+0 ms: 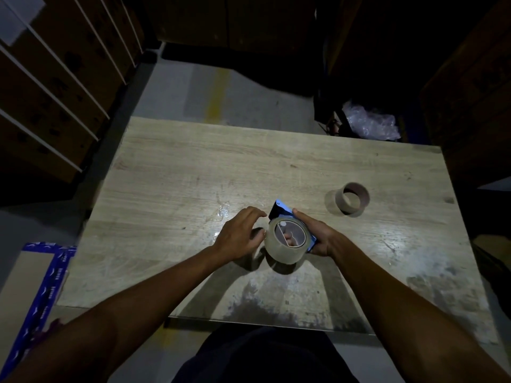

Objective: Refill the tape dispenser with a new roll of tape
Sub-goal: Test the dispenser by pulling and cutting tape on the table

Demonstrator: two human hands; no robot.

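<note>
A full roll of clear packing tape [276, 251] sits on the blue tape dispenser [280, 210], held a little above the wooden table [179, 189]. My right hand [318, 236] grips the dispenser from the right side, one fingertip showing through the roll's core. My left hand [240, 233] curls at the roll's left edge, fingertips touching or nearly touching it. An empty cardboard tape core [352, 199] stands on the table to the right of my hands.
Stacked cardboard boxes [49, 87] line the left side. A flat box with blue printed tape [47, 283] lies on the floor by the table's left edge. Crumpled clear plastic [370, 121] sits beyond the far right corner. Dark boxes stand at the right.
</note>
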